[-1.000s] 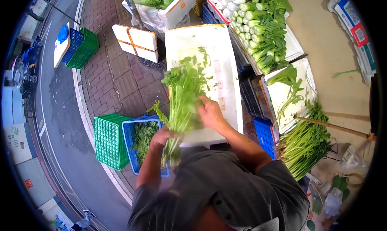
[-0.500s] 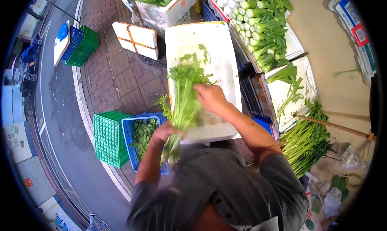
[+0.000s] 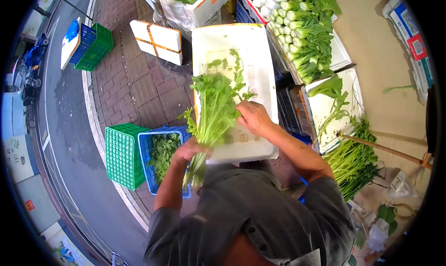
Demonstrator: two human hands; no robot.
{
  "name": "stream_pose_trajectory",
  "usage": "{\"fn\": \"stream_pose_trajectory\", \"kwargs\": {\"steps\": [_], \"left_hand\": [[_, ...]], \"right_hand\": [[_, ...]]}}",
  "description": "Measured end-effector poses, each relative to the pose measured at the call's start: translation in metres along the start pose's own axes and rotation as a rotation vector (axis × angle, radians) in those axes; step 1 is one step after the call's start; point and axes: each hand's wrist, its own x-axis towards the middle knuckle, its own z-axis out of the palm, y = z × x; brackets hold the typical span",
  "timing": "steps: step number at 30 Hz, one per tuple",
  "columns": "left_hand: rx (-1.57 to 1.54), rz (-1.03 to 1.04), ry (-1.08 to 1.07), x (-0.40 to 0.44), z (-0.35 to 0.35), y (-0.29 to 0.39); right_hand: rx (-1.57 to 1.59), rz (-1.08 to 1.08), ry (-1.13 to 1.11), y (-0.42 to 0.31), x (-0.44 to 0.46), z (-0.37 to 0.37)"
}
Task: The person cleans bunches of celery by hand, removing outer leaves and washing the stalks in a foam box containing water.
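Note:
My left hand is wrapped round the lower stalks of a bunch of celery. The bunch leans over the near left side of a white foam box, leaves pointing away from me and cut ends hanging past the near edge. To the right of the bunch, my right hand is closed, with a leafy celery sprig at its fingertips. Where the fingers meet the sprig is partly hidden. More loose celery leaves lie in the box beyond the bunch.
On the left stand a blue crate of greens and a green crate. Bok choy is stacked at the upper right. More celery lies beside a wooden stick. A foam lid stands on the pavement.
My right hand has moved right and slightly toward me, away from the bunch, with leaves now beside its fingers. My left hand keeps its hold, the celery shifting slightly.

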Motion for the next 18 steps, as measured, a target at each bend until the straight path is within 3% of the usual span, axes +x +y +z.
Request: {"fn": "stream_pose_trajectory", "kwargs": {"steps": [8, 12, 15, 16, 18], "left_hand": [[0.217, -0.013, -0.009, 0.006, -0.006, -0.006], [0.317, -0.096, -0.03, 0.007, -0.021, -0.018], [0.295, -0.108, -0.017, 0.003, -0.02, -0.018], [0.27, -0.1, -0.006, 0.0, -0.02, -0.018], [0.164, -0.064, -0.012, -0.003, -0.026, -0.03]], "right_hand": [[-0.096, 0.12, -0.108, 0.004, -0.014, 0.015], [-0.118, 0.318, 0.053, 0.006, -0.015, 0.028], [0.1, 0.494, 0.294, 0.021, -0.012, 0.017], [0.307, 0.608, 0.312, 0.024, -0.014, 0.009], [0.571, 0.596, 0.583, 0.02, 0.001, -0.028]]}}
